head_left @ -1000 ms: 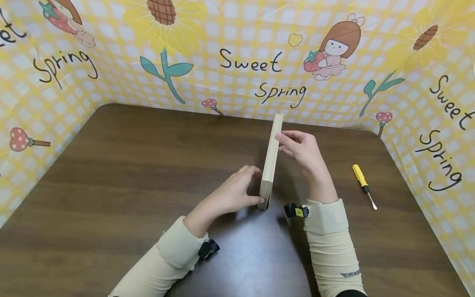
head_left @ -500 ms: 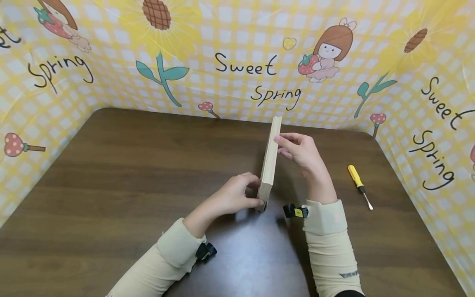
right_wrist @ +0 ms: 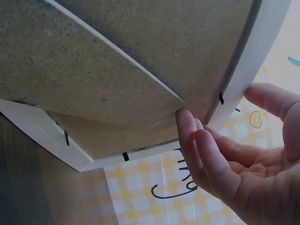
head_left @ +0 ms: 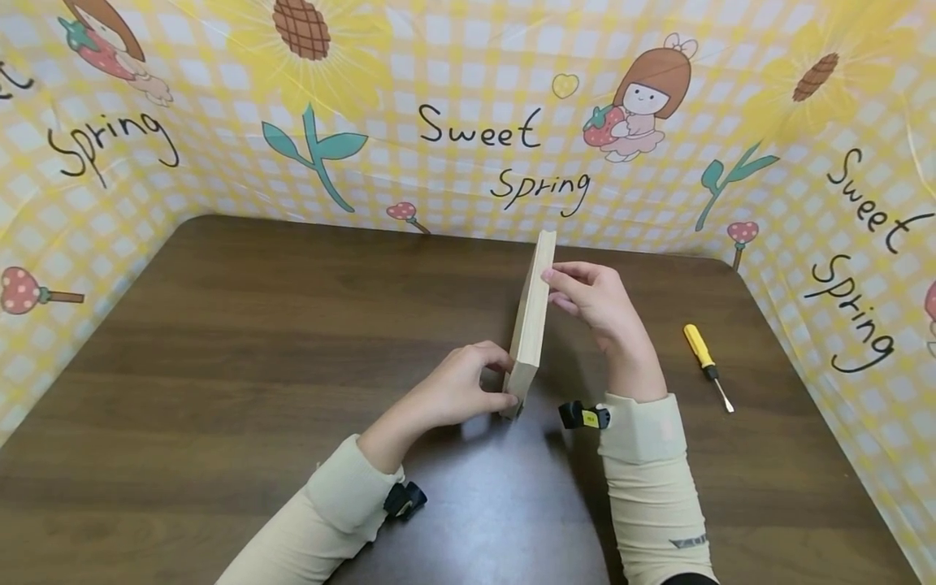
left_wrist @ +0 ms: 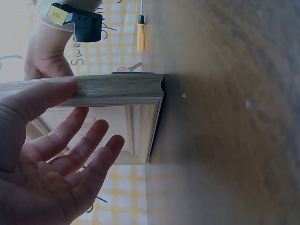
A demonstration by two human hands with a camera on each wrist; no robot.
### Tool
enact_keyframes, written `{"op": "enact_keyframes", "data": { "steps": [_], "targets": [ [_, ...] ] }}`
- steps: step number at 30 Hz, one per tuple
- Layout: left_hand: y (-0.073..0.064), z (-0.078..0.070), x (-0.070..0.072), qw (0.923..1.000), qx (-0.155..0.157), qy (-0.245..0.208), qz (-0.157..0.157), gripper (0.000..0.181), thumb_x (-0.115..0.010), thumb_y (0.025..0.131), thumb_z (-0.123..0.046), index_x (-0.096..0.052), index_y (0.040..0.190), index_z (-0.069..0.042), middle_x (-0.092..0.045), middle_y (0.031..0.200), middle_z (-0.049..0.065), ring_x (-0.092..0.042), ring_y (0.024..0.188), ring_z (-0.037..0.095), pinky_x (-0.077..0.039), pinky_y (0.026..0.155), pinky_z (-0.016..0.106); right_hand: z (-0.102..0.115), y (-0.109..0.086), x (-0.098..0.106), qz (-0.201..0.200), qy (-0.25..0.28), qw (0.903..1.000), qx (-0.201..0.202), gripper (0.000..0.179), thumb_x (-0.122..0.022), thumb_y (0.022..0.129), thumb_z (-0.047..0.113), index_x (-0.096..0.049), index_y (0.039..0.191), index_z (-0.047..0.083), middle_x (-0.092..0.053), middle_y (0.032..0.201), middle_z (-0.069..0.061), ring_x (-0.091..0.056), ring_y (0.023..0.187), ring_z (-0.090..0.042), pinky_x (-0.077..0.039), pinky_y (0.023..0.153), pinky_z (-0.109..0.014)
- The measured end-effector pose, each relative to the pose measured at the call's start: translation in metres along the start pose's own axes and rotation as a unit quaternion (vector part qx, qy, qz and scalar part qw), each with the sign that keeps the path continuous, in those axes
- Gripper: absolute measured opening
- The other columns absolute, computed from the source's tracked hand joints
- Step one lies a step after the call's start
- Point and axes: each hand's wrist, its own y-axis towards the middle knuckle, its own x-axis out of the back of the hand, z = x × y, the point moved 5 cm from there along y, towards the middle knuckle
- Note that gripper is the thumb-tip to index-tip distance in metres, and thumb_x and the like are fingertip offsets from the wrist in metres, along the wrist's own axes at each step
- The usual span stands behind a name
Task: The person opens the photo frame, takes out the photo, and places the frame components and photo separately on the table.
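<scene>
A pale wooden picture frame (head_left: 532, 313) stands on its edge on the dark table, leaning slightly right. Its near end is held by the left hand (head_left: 457, 386), thumb on the border and fingers curved by the front. In the left wrist view, that thumb lies along the frame's border (left_wrist: 122, 86), over a glazed front. Farther back, the right hand (head_left: 595, 305) grips the upper border, thumb on the rim and fingers behind. The right wrist view shows its fingertips at the brown backing board (right_wrist: 187, 28), which has a pale diagonal edge and small black tabs (right_wrist: 125, 156).
A yellow-handled screwdriver (head_left: 699, 348) lies on the wooden table (head_left: 256, 349), right of the right hand. Yellow checked cloth (head_left: 468, 73) with printed flowers and lettering encloses the back and sides. Each wrist carries a small black camera (head_left: 583, 415).
The frame has tipped a little to the right, so more of its left face shows. The left hand's fingers have come closer to that face. The head view has shifted slightly.
</scene>
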Motion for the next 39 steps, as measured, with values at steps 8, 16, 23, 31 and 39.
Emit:
{"op": "enact_keyframes", "data": {
  "steps": [8,16,23,31,39],
  "targets": [
    [-0.003,-0.001,0.001,0.9999,0.013,0.005,0.005,0.028,-0.079,0.081,-0.015,-0.071,0.107,-0.007,-0.071,0.112,0.005,-0.065,0.111,0.023,-0.050,0.096,0.042,0.000,-0.002,0.001,0.002,-0.010,0.9999,-0.011,0.049,-0.059,0.098,0.020,-0.051,0.135,-0.011,-0.061,0.103,0.001,-0.064,0.083,-0.003,-0.053,0.085,-0.015],
    [-0.007,-0.001,0.002,0.9983,0.032,-0.047,0.015,0.025,-0.077,0.083,-0.010,-0.073,0.107,-0.005,-0.075,0.102,0.006,-0.071,0.099,0.022,-0.055,0.090,0.042,-0.001,-0.001,0.000,0.014,-0.006,0.9998,-0.015,0.049,-0.058,0.098,0.018,-0.049,0.137,-0.011,-0.059,0.110,-0.003,-0.063,0.083,-0.003,-0.052,0.082,-0.013],
    [-0.011,-0.002,0.005,0.9991,0.034,-0.022,0.015,0.022,-0.077,0.082,-0.011,-0.074,0.104,-0.007,-0.076,0.101,0.005,-0.072,0.095,0.018,-0.056,0.085,0.038,-0.003,0.000,-0.002,0.029,0.026,0.9991,-0.018,0.050,-0.057,0.098,0.015,-0.046,0.138,-0.012,-0.062,0.100,0.003,-0.063,0.080,-0.002,-0.053,0.081,-0.014],
    [-0.012,-0.007,0.006,0.9987,0.045,0.025,-0.001,0.021,-0.078,0.081,-0.013,-0.075,0.101,-0.008,-0.076,0.103,0.006,-0.074,0.086,0.013,-0.056,0.073,0.025,-0.008,0.001,-0.001,0.052,0.075,0.9955,-0.023,0.048,-0.055,0.098,0.012,-0.043,0.137,-0.013,-0.067,0.092,0.007,-0.066,0.077,-0.003,-0.054,0.078,-0.015],
    [-0.015,-0.011,0.007,0.9956,0.054,0.074,-0.021,0.023,-0.079,0.081,-0.016,-0.076,0.102,-0.010,-0.076,0.104,0.005,-0.074,0.086,0.013,-0.056,0.073,0.030,-0.011,0.003,-0.003,0.057,0.090,0.9940,-0.024,0.049,-0.054,0.098,0.009,-0.042,0.139,-0.015,-0.069,0.090,0.007,-0.066,0.076,-0.002,-0.055,0.076,-0.015]
  ]
}}
